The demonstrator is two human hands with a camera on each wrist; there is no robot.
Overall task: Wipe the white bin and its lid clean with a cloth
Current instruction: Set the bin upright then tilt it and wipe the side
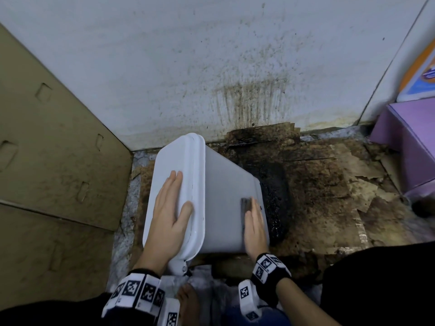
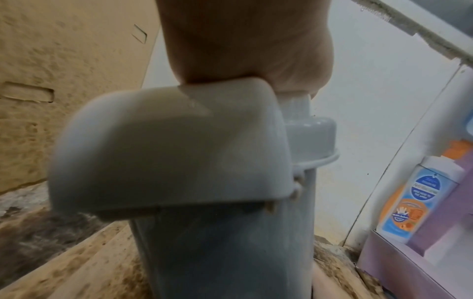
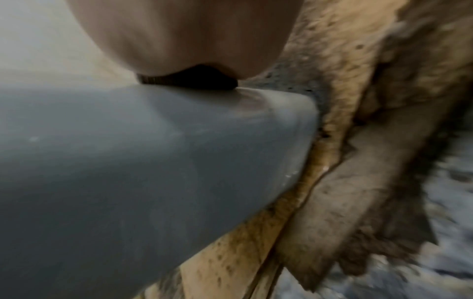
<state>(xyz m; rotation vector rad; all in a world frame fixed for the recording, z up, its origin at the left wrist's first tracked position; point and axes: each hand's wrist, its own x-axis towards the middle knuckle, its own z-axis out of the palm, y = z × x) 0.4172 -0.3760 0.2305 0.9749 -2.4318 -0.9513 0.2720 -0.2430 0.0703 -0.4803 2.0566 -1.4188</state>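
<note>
The white bin (image 1: 226, 196) lies tipped on its side on the floor, its closed lid (image 1: 169, 156) facing left. My left hand (image 1: 169, 208) rests flat on the lid, fingers straight, thumb near the lid's rim. My right hand (image 1: 255, 222) presses a small dark cloth (image 1: 246, 204) flat against the bin's upturned side near its bottom edge. In the left wrist view the lid's hinge end (image 2: 166, 151) and the bin body (image 2: 217, 252) show under the palm (image 2: 243, 40). The right wrist view shows the cloth (image 3: 187, 81) squeezed between the palm (image 3: 179, 36) and the bin (image 3: 128, 161).
A flat cardboard box (image 1: 47, 149) leans at the left. The wall (image 1: 247, 97) behind is stained brown. Dirty, torn cardboard (image 1: 317, 184) covers the floor to the right. A purple box (image 1: 407, 142) stands at the far right. A bare foot (image 1: 188, 302) is below the bin.
</note>
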